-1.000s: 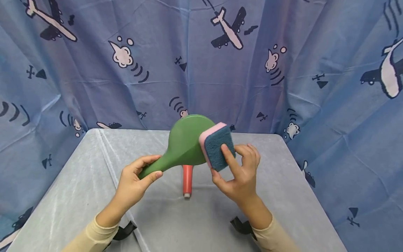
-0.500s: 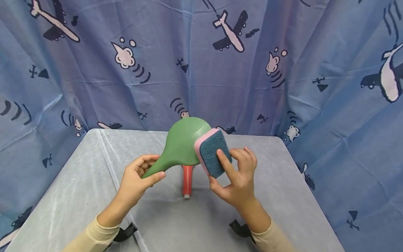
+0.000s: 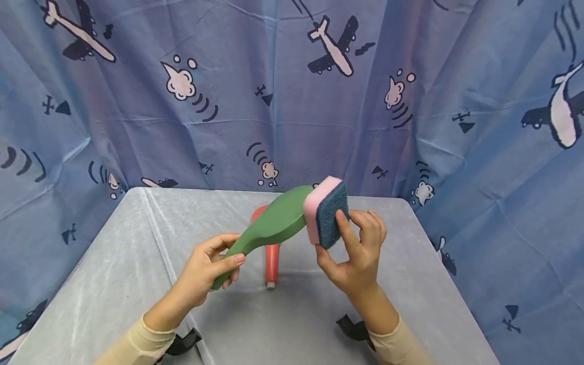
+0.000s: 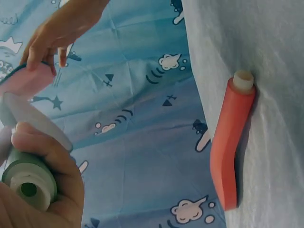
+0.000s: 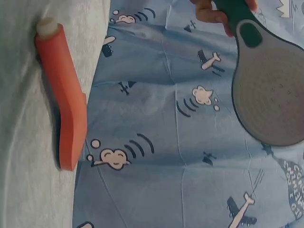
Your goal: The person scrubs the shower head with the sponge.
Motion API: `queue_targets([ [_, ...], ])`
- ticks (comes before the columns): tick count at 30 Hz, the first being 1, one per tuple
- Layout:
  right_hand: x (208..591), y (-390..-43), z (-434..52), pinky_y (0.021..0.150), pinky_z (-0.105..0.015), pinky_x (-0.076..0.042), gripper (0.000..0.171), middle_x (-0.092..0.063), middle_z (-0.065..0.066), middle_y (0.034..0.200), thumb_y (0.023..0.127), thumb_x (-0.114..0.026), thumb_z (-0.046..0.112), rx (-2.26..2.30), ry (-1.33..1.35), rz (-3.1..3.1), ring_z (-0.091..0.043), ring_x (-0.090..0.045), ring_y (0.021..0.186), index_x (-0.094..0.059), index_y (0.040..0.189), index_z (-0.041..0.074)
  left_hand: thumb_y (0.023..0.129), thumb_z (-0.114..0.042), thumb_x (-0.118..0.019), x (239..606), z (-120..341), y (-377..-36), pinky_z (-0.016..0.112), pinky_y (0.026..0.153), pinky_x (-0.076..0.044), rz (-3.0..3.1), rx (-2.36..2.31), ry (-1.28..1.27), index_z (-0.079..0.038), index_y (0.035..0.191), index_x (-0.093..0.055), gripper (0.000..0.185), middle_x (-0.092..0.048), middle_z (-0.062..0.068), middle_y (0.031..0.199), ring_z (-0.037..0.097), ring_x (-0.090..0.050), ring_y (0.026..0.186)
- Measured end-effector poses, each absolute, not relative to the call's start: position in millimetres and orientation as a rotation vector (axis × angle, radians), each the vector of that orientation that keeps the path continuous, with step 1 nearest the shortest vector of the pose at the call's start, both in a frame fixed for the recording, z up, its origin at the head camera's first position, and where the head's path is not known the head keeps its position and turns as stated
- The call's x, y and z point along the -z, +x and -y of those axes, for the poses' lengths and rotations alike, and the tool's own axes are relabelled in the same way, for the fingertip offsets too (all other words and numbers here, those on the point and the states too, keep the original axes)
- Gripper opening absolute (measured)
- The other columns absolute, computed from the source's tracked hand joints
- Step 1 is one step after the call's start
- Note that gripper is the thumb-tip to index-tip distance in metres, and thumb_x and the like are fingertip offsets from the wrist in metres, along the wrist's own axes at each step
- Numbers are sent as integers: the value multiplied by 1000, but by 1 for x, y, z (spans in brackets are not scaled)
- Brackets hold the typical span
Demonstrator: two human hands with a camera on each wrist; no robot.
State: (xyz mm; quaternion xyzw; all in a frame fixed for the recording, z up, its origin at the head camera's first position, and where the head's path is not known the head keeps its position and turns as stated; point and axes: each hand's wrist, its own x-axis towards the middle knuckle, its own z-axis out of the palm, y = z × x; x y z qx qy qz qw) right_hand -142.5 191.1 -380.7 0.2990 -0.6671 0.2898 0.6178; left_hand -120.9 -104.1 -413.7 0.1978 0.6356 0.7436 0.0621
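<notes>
My left hand [image 3: 198, 271] grips the handle of a green shower head [image 3: 278, 215], thumb on top. The head is raised above the table and tilted, its green back towards me. In the right wrist view its grey nozzle face [image 5: 270, 90] shows; in the left wrist view the open threaded end [image 4: 29, 189] of the handle does. With thumb and fingers my right hand [image 3: 358, 258] pinches a sponge [image 3: 326, 210], pink foam on one side and a dark blue scouring pad on the other. The pink side meets the shower head's right edge; whether it presses there is hidden.
Behind the green one, a red shower head [image 3: 271, 263] lies on the grey cloth-covered table [image 3: 114, 284], its pale connector end towards me. A blue curtain [image 3: 228, 121] with airplane prints surrounds the table's back and sides.
The green shower head has turned from broad back view to nearly edge-on, uncovering part of the red one. After a small shift left, the sponge has moved right and up with my right hand.
</notes>
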Motion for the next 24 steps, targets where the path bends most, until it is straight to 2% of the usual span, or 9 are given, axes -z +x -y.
queue_targets([
  [6, 383, -139, -189, 99, -62, -34, 53, -61, -27, 106, 89, -71, 38, -651, 696, 1554, -41, -55, 95, -67, 130, 5, 98, -3, -65, 416, 100, -118, 30, 41, -50, -2078, -2153, 650, 7, 124, -65, 27, -68, 0, 89, 7, -59, 66],
  [11, 383, -139, -193, 97, -66, -33, 52, -62, -26, 107, 88, -71, 38, -604, 672, 1572, -42, -54, 96, -68, 129, 6, 88, -4, -78, 417, 97, -117, 32, 40, -50, -2209, -2083, 616, -5, 126, -64, 40, -69, 5, 92, 9, -60, 68],
  [14, 384, -139, -194, 97, -66, -33, 52, -62, -26, 108, 88, -71, 38, -601, 653, 1591, -42, -54, 97, -68, 129, 6, 86, -9, -82, 417, 96, -117, 34, 40, -51, -2287, -2030, 603, -12, 126, -65, 44, -69, 8, 91, 11, -61, 66],
  [16, 385, -140, -195, 97, -66, -32, 52, -62, -26, 108, 88, -71, 38, -607, 635, 1599, -43, -54, 97, -68, 130, 6, 87, -11, -82, 418, 96, -118, 33, 44, -53, -2310, -2013, 603, -13, 126, -66, 42, -70, 9, 92, 12, -62, 68],
  [20, 389, -140, -190, 97, -66, -33, 53, -61, -26, 108, 89, -71, 37, -601, 617, 1601, -42, -54, 97, -67, 132, 6, 89, -9, -79, 420, 97, -119, 30, 63, -59, -2271, -2018, 611, -13, 126, -65, 40, -69, 11, 100, 14, -66, 80],
  [22, 392, -140, -185, 97, -66, -33, 52, -60, -26, 109, 89, -71, 36, -578, 624, 1593, -42, -54, 97, -66, 132, 6, 91, -9, -78, 421, 97, -119, 27, 64, -57, -2227, -2013, 616, -12, 127, -64, 39, -67, 13, 103, 13, -64, 79],
  [24, 394, -140, -180, 97, -66, -33, 49, -60, -26, 108, 88, -72, 33, -535, 652, 1577, -41, -55, 96, -68, 129, 6, 93, -10, -76, 422, 97, -119, 25, 57, -54, -2181, -1997, 613, -12, 128, -62, 37, -65, 13, 105, 12, -60, 72],
])
